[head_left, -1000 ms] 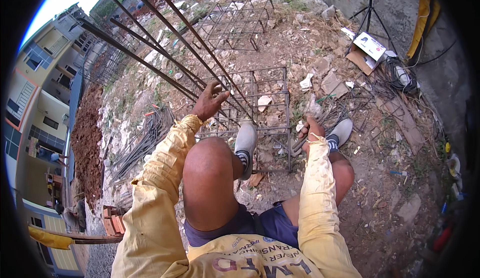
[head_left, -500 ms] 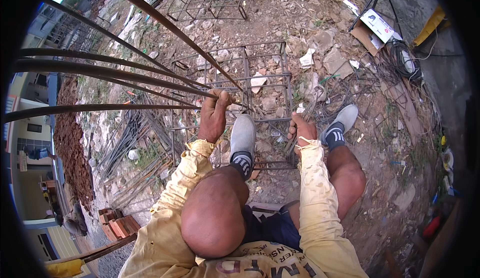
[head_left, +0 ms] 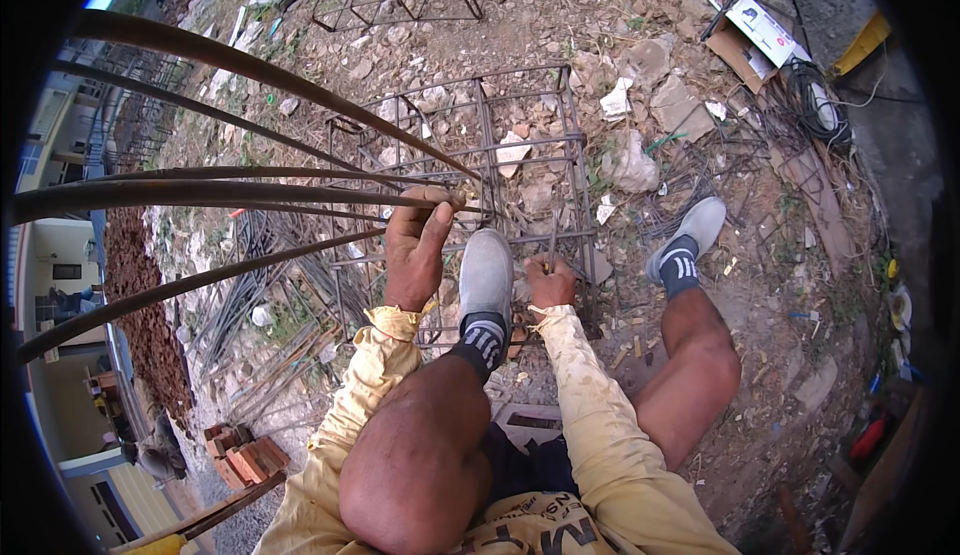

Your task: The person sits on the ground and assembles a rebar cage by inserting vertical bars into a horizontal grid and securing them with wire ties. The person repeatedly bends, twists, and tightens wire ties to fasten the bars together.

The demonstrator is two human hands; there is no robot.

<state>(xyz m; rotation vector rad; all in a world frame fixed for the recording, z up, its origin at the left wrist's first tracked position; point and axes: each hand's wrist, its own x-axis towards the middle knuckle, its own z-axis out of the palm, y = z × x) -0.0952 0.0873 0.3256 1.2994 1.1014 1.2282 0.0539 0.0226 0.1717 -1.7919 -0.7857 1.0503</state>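
Note:
Long steel reinforcing bars (head_left: 230, 193) run from the upper left to a point just ahead of my left shoe. My left hand (head_left: 415, 250) is closed round one bar close to its near end, with thumb and fingers pressed together. To its right, my right hand (head_left: 552, 282) is closed with knuckles up, beyond the shoe's toe. A slim dark metal tool (head_left: 554, 233) sticks up from it; its exact kind is hard to make out. Under and beyond both hands lies a rebar cage (head_left: 572, 140) of square stirrups. My left shoe (head_left: 486, 273) stands at the cage, between the hands.
Loose rods (head_left: 250, 290) lie in a heap on the left. Broken stones (head_left: 632, 163) and rubble cover the ground, with another rebar cage (head_left: 400, 15) farther off. Stacked bricks (head_left: 245, 458) are at the lower left. A cardboard box (head_left: 745, 55) and coiled cable (head_left: 820, 105) lie upper right.
My right hand has moved left, close to my left shoe, bringing its metal tool along. My left hand keeps hold of the bar, and the bars have swung lower at their far ends.

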